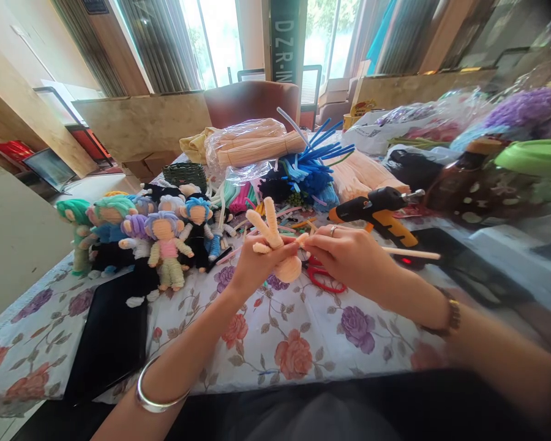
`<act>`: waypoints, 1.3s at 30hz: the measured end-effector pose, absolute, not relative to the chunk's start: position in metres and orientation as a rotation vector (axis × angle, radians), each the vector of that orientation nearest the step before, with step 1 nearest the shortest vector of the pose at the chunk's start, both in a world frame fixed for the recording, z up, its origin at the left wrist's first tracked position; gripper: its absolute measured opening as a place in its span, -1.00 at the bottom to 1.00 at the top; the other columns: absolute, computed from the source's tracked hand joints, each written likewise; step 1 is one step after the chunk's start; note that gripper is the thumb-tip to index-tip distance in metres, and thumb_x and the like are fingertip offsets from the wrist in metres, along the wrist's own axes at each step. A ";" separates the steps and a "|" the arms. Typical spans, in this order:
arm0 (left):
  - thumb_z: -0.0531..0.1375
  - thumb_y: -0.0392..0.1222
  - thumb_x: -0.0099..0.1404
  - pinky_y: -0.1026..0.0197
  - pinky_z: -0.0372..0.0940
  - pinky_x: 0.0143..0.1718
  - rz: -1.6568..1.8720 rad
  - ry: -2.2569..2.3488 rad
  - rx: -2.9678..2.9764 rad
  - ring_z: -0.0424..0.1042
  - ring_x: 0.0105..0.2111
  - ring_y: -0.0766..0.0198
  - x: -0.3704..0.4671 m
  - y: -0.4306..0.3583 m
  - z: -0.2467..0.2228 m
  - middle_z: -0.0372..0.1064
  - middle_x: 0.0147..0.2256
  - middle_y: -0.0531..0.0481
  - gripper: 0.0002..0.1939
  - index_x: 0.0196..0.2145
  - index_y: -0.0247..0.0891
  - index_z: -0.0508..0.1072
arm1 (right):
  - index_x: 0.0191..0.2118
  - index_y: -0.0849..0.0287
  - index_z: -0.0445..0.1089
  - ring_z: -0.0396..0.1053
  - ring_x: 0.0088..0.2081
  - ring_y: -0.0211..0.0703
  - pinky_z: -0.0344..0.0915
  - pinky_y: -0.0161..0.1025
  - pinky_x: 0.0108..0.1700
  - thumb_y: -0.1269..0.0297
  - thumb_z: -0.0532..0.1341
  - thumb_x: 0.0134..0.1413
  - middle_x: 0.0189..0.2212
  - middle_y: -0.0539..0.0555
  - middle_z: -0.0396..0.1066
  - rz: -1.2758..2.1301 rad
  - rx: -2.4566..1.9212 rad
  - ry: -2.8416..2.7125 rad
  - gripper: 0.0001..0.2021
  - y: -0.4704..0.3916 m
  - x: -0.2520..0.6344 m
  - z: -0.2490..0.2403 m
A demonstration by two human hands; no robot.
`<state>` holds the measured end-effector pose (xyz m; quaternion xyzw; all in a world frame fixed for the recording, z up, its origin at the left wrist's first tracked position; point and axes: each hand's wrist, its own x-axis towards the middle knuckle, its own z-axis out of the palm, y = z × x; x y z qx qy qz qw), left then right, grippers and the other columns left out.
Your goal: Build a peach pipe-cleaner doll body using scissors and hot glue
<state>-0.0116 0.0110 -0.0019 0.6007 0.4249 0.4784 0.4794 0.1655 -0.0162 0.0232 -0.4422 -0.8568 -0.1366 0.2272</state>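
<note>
My left hand (258, 263) is closed around an unfinished peach doll (288, 267) made of fuzzy pipe cleaner. Its round head points down toward me, and two leg-like stems stick up and away. At the doll's side, my right hand (349, 256) pinches a short peach piece (302, 239) between thumb and fingertips; whether it is joined to the doll is hidden by the fingers. Beyond the right hand a straight peach pipe cleaner (416, 252) sticks out to the right. Red-handled scissors (325, 280) lie on the table just below the right hand.
Finished dolls (168, 245) with coloured hair stand at left behind a black tablet-like panel (112, 331). A black and orange glue gun (379, 211) lies behind my right hand. Blue pipe cleaners (316, 165) and a wrapped peach bundle (252, 144) lie at the back of the flowered tablecloth (294, 354).
</note>
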 end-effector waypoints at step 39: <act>0.39 -0.13 -0.10 0.28 0.27 -0.50 1.186 1.097 1.473 0.38 -0.53 0.32 -0.009 0.004 0.002 0.49 -0.52 0.00 -0.81 -0.51 -0.29 0.59 | -0.54 0.21 0.26 0.03 -0.71 -0.46 -0.09 -0.41 -0.69 -0.01 0.15 0.06 -0.68 -0.07 0.28 1.440 -1.117 -1.715 -0.62 0.002 0.166 0.010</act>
